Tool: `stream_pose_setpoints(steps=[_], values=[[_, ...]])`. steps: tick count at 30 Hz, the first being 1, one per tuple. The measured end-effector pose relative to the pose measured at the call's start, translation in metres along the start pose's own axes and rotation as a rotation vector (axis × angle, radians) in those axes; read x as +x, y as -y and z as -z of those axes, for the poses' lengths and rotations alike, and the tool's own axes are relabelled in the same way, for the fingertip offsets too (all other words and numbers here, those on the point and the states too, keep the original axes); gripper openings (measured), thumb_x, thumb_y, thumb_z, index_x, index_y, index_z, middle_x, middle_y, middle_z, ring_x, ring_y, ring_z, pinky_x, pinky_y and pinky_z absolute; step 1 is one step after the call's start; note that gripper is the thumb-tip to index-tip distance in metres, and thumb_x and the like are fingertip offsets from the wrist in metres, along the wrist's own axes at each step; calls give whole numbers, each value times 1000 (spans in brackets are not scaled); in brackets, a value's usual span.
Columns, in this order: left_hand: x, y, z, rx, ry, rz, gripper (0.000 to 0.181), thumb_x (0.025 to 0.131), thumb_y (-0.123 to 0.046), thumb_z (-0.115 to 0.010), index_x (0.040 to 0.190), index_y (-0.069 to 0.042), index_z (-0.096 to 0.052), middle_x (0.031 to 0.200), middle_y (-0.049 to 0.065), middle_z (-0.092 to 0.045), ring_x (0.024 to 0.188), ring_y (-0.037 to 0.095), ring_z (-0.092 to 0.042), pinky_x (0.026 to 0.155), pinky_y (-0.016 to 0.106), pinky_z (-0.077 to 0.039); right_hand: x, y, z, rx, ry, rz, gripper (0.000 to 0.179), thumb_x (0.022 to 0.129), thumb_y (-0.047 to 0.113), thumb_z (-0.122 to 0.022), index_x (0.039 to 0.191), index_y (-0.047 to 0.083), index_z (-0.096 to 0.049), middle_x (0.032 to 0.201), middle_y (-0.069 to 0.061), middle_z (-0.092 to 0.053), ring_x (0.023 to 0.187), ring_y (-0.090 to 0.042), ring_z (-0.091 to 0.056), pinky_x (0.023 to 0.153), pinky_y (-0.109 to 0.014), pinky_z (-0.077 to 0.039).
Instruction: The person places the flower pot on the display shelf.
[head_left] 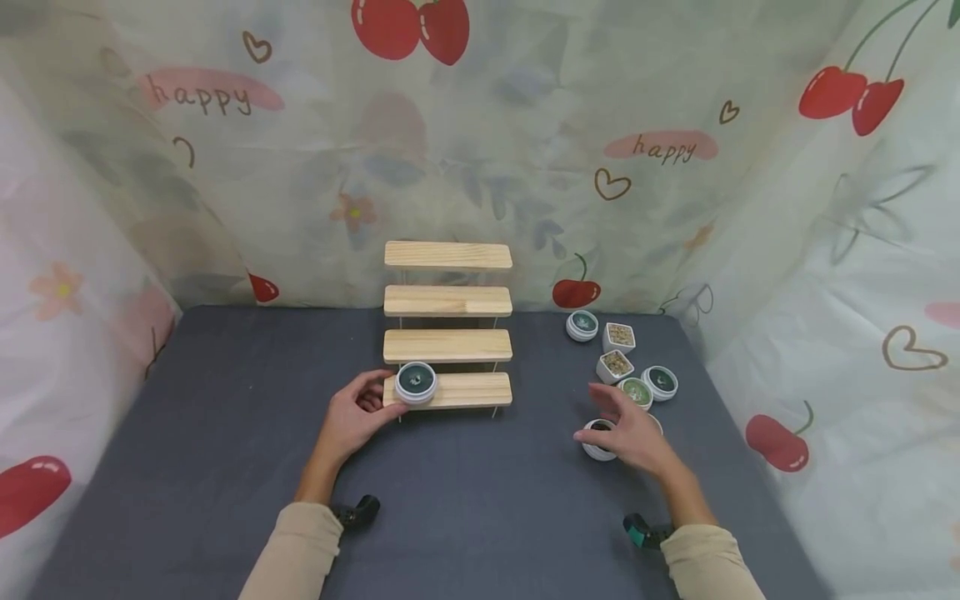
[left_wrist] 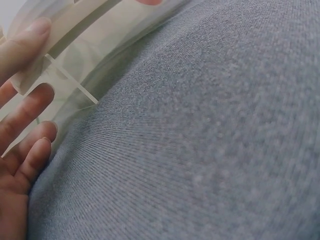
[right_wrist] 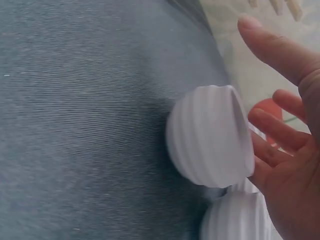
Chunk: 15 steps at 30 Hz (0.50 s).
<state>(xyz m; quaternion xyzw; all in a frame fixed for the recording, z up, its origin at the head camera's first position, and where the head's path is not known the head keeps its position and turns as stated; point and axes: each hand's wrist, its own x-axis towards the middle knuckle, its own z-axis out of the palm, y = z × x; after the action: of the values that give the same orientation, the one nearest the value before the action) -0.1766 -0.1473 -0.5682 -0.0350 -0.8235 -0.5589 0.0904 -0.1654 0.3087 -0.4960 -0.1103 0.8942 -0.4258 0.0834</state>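
Observation:
A small round white pot (head_left: 416,383) with a dark green top stands at the left end of the lowest step of a wooden tiered shelf (head_left: 472,390). My left hand (head_left: 360,412) holds it from the left between thumb and forefinger; its other fingers (left_wrist: 32,107) hang loosely beside the step's end. On the right, my right hand (head_left: 630,429) is held with thumb and fingers spread over a ribbed white pot (right_wrist: 210,137) with dark contents. That pot stands on the cloth, and the thumb is apart from it.
Beyond my right hand are several more pots: a round one with a green top (head_left: 636,392), dark-topped ones (head_left: 660,382) (head_left: 582,325), and square ones with grainy tops (head_left: 615,364) (head_left: 619,336). Printed curtains (head_left: 480,167) enclose the dark cloth-covered table (head_left: 247,392).

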Motion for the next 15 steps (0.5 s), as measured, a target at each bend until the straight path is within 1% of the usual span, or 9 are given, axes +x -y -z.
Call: stream_pose_setpoints(steps=[4,10,15], values=[[0,1,0,-7,6,12,60,74,-28,-93,128,-18,-67,96,7,-68,76,9,-60,67,20,-49,-2,-7,-6,-8,-20,17,87,81,25,-88,149,-3,-42,150,-28,-49,140,-45,-48,112,-59,-41],[0,2,0,-11,10,7,60,74,-28,-93,128,-19,-66,96,6,-68,76,10,-60,67,21,-49,-4,-14,-14,-71,-52,16,85,78,25,-90,147,1,-47,145,-23,-55,137,-41,-52,112,-56,-41],[1,2,1,-17,8,3,61,74,-28,-93,128,-19,-67,96,7,-68,76,12,-60,67,21,-49,-4,-18,-18,-87,-66,51,80,77,15,-90,144,0,-50,142,-22,-57,135,-39,-54,112,-54,-41]])
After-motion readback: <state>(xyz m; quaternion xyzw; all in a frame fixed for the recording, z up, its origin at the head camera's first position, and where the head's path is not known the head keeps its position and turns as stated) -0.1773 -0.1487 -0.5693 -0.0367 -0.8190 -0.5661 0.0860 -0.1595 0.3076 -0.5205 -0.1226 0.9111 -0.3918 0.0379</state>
